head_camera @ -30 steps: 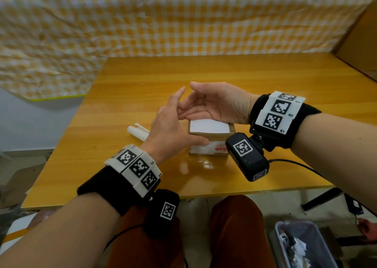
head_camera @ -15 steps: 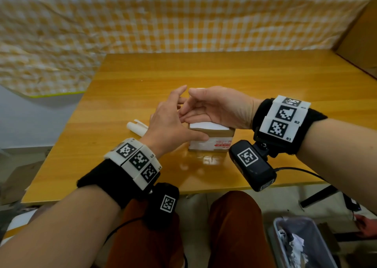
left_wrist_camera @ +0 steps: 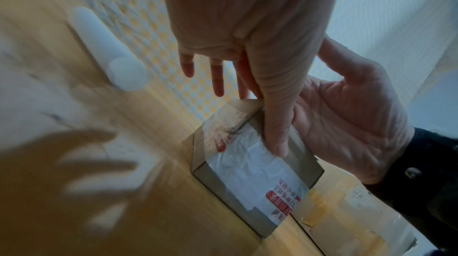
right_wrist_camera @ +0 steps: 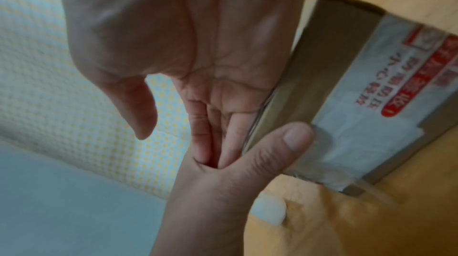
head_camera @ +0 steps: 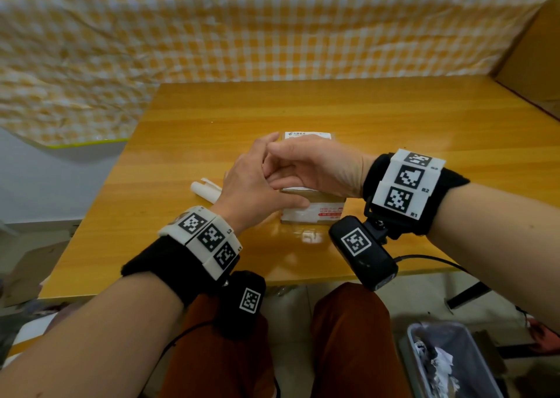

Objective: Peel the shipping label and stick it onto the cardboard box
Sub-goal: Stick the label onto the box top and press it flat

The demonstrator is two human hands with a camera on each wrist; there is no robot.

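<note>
Left of cardboard box (head_camera: 315, 208), white roll (head_camera: 206, 190), hands (head_camera: 281, 173) seemingly covering label.

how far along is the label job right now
Mostly done, it seems: a white label with printed text already lies on top of the cardboard box. In hand: the right hand lies flat over it while the left hand steadies the box, thumb on its front. Left: finish pressing it down. A white roll lies beside the box.
</note>
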